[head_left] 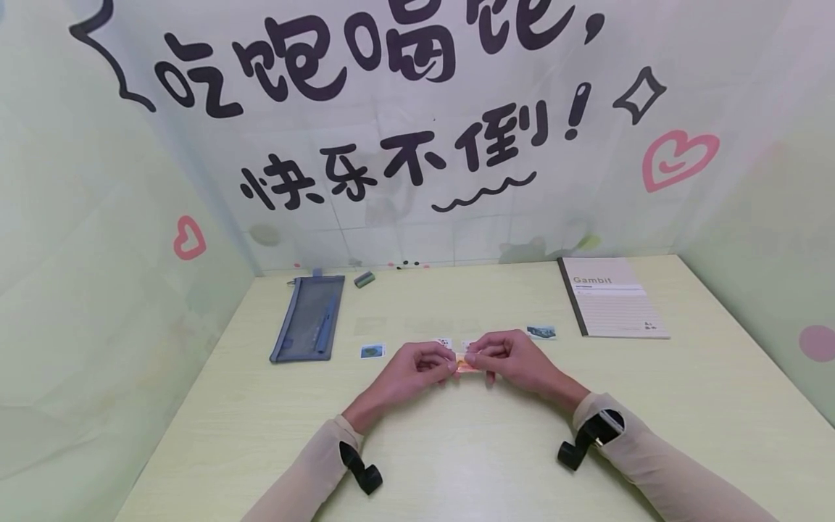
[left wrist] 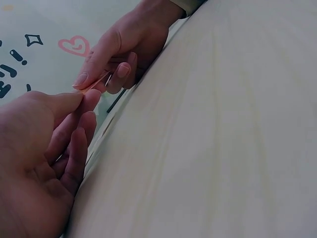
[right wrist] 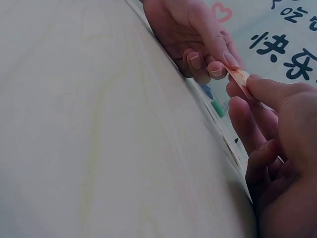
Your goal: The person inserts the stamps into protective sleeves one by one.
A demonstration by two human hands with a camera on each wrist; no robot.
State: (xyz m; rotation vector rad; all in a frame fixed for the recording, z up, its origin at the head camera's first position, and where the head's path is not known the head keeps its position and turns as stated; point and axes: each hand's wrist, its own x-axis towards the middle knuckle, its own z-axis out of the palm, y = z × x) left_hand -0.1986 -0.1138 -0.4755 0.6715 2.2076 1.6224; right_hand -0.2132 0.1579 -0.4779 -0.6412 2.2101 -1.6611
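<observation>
Orange-pink small thin rectangular card (head_left: 467, 363): held between both hands, over middle of pale wood-grain bench (head_left: 457, 449).
Left hand (head_left: 409, 373): pinching card's left end, thumb and fingertips.
Right hand (head_left: 520, 360): pinching card's right end, likewise.
White-edged small cards (head_left: 444, 342): two, just beyond the hands, mostly hidden.
Blue-green picture card (head_left: 372, 351): flat on bench, left of left hand, apart.
Blue-grey picture card (head_left: 541, 333): flat, just beyond right hand.
Blue mesh zip pouch (head_left: 296, 330): far left, blue pen (head_left: 325, 328) showing through.
Dark green small block (head_left: 364, 279): near pouch's far right corner.
Pale notebook with black spine (head_left: 616, 304): far right, "Gambit" on cover.
White printed backdrop (head_left: 391, 225): behind bench, black Chinese characters, pink hearts.
Beige sleeves (head_left: 306, 464): both arms, black wrist cameras (head_left: 359, 471) poking out.
</observation>
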